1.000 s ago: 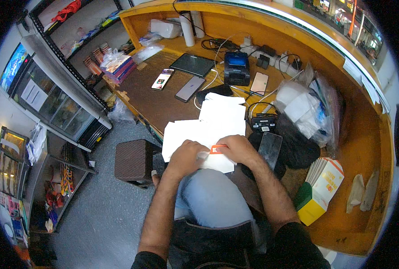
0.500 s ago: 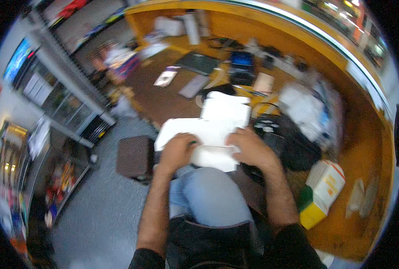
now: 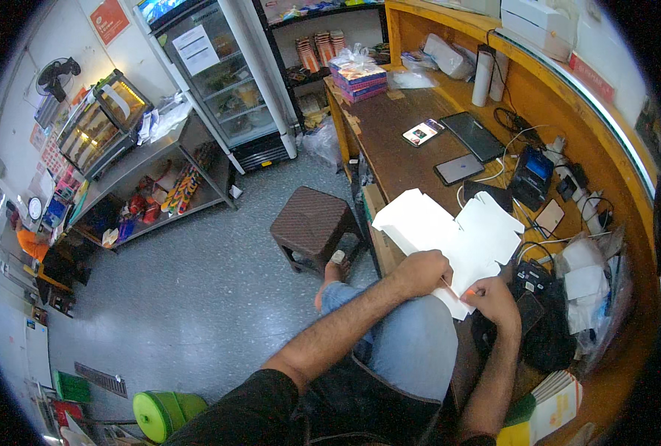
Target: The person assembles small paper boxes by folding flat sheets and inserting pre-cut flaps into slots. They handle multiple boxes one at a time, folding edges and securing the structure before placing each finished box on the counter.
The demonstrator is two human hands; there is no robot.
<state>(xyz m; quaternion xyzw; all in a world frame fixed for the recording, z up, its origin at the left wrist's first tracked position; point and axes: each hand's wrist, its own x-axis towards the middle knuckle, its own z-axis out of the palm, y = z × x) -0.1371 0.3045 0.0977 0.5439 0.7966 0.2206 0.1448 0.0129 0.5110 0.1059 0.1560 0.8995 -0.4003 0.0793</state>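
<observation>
A white flat cardboard box blank (image 3: 428, 224) with notched edges lies at the front of the desk, partly over my lap. My left hand (image 3: 422, 273) is closed at its near part, fingers curled on the card. Just to its right, my right hand (image 3: 494, 301) pinches a folded flap of the same blank between thumb and fingers. The two hands are close together on the near flap. My left fingertips are partly hidden behind the hand.
On the brown desk (image 3: 390, 123) lie two phones, a black tablet (image 3: 473, 136), a card terminal (image 3: 529, 178) and cables. A black bag (image 3: 542, 327) and plastic bags sit at right. A brown stool (image 3: 312, 223) stands at left; a green bin (image 3: 159, 416) is at lower left.
The view has turned left, showing more floor and shelves. My hands were apart on the blank's two sides; now they are together at its near flap.
</observation>
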